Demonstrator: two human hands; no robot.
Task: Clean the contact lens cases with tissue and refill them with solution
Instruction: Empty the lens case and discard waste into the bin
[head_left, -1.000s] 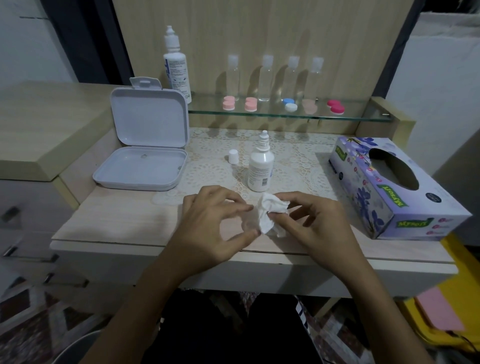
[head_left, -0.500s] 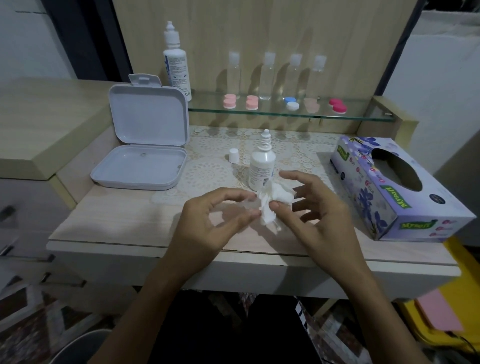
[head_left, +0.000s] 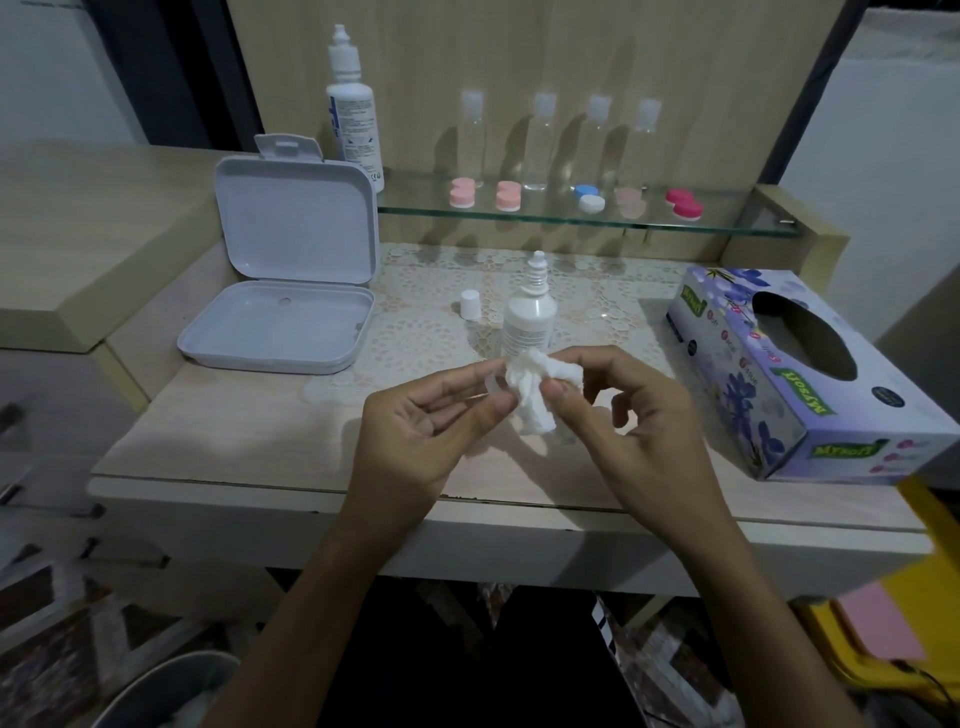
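The right hand (head_left: 631, 415) pinches a crumpled tissue (head_left: 537, 387) above the surface (head_left: 249, 436); the left hand (head_left: 434, 415) pinches a small clear lens case (head_left: 493, 383) against it; the uncapped solution bottle (head_left: 529, 319) stands just behind

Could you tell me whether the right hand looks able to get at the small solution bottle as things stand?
Probably yes, once it lets go: the small solution bottle stands uncapped just beyond the right hand with nothing between them, but that hand now pinches the tissue.
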